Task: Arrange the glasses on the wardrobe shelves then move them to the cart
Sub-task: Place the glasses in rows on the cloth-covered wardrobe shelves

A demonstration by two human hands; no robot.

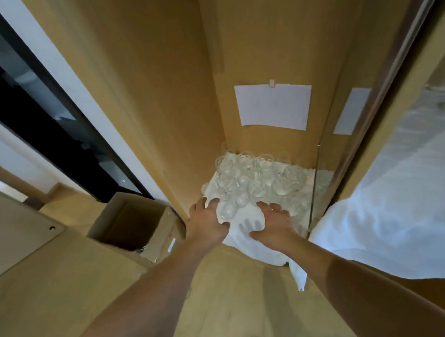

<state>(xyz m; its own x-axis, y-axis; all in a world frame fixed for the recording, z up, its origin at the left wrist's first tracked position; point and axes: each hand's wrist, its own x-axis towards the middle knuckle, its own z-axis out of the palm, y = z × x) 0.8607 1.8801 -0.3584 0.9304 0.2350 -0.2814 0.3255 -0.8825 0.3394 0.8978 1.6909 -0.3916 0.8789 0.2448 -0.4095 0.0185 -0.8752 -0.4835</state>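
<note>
Open cardboard box (130, 223) on floor, far left; left hand (207, 220) w/ fingers curled round 1 glass (227, 211) at the front edge of the white cloth (252, 245); right hand (273, 225) beside it, fingers spread, pressing the cloth; behind, approx a dozen clear glasses (261, 182) clustered on the wardrobe shelf (308, 215); 2 paper sheets (275, 107) on walls above; bed (401, 189) at right.

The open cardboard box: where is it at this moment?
In the head view the open cardboard box sits on the floor, lower left of centre, against the wardrobe's outer side panel, just left of the left hand.
</note>
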